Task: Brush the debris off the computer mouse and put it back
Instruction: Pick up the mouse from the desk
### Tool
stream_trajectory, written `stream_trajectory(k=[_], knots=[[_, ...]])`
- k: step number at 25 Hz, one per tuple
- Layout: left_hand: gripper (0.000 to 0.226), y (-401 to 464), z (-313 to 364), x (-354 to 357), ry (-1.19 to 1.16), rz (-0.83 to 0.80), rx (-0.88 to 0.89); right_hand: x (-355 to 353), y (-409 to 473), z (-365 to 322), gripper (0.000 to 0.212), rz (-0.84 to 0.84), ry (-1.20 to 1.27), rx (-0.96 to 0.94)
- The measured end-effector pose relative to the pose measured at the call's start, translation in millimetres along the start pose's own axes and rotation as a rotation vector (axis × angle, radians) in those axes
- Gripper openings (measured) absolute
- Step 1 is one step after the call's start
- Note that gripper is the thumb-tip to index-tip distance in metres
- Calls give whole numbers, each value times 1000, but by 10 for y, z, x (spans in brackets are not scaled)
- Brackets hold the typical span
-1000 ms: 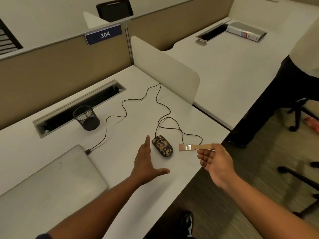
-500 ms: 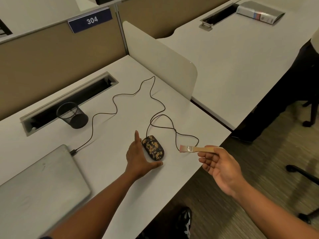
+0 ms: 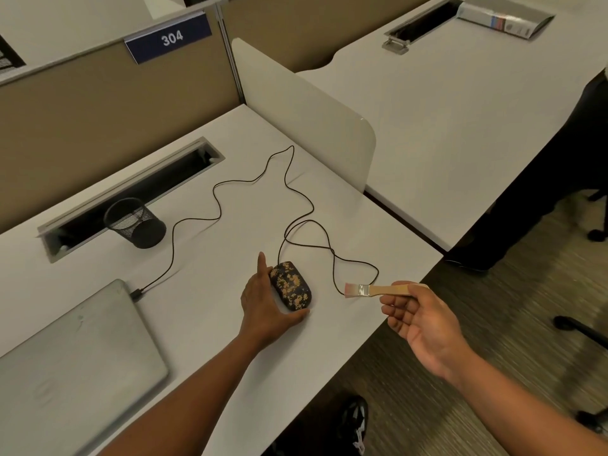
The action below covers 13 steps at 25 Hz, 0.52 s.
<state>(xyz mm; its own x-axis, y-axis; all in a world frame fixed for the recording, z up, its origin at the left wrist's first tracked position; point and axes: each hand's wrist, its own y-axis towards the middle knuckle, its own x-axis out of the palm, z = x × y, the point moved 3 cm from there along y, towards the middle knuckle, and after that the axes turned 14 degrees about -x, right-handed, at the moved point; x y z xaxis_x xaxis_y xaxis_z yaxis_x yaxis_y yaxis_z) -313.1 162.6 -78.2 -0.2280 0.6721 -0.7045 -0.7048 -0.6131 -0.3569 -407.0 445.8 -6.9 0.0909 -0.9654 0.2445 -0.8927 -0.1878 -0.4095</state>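
A black computer mouse speckled with tan debris lies on the white desk near its front edge. Its black cable loops across the desk to a closed grey laptop at the left. My left hand rests on the desk and cups the mouse's left side and near end, fingers against it. My right hand is beyond the desk edge, to the right of the mouse, holding a small wooden brush by its handle, bristles pointing left toward the mouse.
A black mesh pen cup stands by the cable slot. A low white divider separates the neighbouring desk, where a binder lies. A person in dark trousers stands at the right. Chair legs are on the floor.
My left hand moved forward from short of the mouse and now cups its side. The right hand with the brush stayed roughly in place. The view tilted down slightly.
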Motion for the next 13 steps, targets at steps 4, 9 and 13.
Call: stream_trajectory(k=[4,9,13], knots=[[151,-49,85,62,-28,-19,34,-83,-38,-7,33,6,24,5],[150,-238,250,107,-23,-101,140,-226,-229,3,33,61,75,-10],[151,-553,362,107,15,-221,267,-311,-593,27,28,153,150,-48]])
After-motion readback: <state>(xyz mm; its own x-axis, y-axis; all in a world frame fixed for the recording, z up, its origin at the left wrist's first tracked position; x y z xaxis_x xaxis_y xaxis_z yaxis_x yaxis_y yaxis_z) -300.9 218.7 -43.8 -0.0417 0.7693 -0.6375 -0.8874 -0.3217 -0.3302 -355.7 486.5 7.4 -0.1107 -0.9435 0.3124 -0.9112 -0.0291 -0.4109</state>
